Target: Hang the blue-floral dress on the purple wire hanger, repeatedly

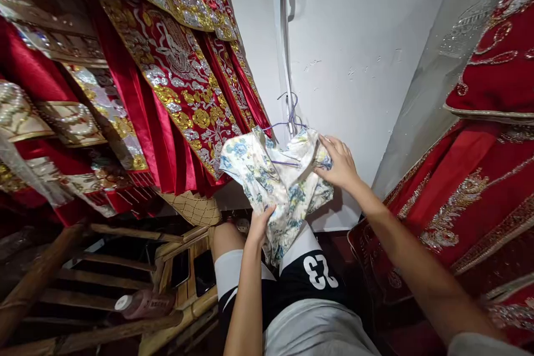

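Observation:
A white dress or top with blue and yellow flowers hangs in front of me on a thin purple wire hanger. The hanger's hook rises above the neckline, beside a pale strip on the wall. My left hand grips the cloth low at the front, thumb on top. At the shoulder on the right, my right hand is closed on the fabric, its fingers partly behind the garment. The lower end of the cloth hangs above my lap.
Red robes with gold and silver embroidery hang on the left, and more red embroidered garments on the right. A bamboo rack at lower left holds a pink bottle and two phones. A white wall stands ahead.

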`<state>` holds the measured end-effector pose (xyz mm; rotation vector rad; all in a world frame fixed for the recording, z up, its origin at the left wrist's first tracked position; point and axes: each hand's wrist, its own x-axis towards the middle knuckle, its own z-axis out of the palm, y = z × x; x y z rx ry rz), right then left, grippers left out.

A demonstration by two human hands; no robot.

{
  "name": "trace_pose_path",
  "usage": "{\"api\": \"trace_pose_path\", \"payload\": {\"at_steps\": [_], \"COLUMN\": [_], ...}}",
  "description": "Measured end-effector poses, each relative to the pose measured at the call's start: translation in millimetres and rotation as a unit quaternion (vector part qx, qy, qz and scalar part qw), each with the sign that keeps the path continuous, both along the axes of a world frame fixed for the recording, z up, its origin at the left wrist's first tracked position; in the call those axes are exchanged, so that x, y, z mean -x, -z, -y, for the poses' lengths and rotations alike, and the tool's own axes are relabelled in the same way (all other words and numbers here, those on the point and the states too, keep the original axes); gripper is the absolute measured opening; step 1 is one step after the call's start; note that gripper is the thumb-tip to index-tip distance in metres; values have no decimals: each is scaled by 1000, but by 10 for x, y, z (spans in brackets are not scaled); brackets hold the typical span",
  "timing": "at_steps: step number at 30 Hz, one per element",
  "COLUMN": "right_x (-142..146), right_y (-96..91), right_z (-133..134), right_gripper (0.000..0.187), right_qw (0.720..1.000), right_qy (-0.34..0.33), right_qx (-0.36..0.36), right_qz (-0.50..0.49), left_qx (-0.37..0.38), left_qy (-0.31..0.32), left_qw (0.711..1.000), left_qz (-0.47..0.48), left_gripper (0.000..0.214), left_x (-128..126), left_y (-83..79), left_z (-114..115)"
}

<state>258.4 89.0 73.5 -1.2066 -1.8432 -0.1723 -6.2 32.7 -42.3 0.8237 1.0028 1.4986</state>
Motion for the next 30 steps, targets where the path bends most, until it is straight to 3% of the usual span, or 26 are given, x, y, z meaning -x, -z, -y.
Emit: {"api": "trace_pose_path", "payload": {"at_steps": [2, 6, 9, 11, 15, 24, 26, 27, 28, 30], "right_x": [199, 918, 1320, 1363, 1123, 899, 897, 899, 904, 923], "right_y": [407, 1255, 1547, 1537, 1354, 1203, 1159, 1131, 1100, 1030], "right_z": [218, 600, 665, 625, 564, 628, 659, 680, 702, 747], "right_gripper": [71, 35, 34, 40, 51, 45, 43, 42, 40, 36], "right_qw": [991, 913, 880, 881, 896, 877, 872, 871, 869, 858], "right_qy": [-28, -73, -129, -148, -138, -167, -170, -169, -169, -177], "right_qx": [-2, 94, 177, 199, 208, 213, 211, 208, 207, 226], "right_qz": [-131, -389, -421, -403, -369, -398, -408, -412, -416, -426], "left_qx": [12, -12, -23, -23, -19, -20, -15, -20, -36, -107], "left_qy": [5, 19, 31, 37, 55, 72, 18, -45, -127, -293], "left_qw": [1000, 1000, 999, 999, 998, 992, 989, 983, 968, 902], "left_qz": [13, 2, -18, -27, -33, -105, -144, -175, -214, -298], "left_gripper": [66, 75, 78, 78, 79, 70, 67, 68, 70, 74], "left_x": [-1, -32, -22, 6, 11, -13, 22, 31, 29, -17], "left_y": [97, 150, 122, 101, 69, 101, 159, 188, 212, 240], "left_z": [111, 230, 269, 290, 329, 298, 267, 256, 252, 265]}}
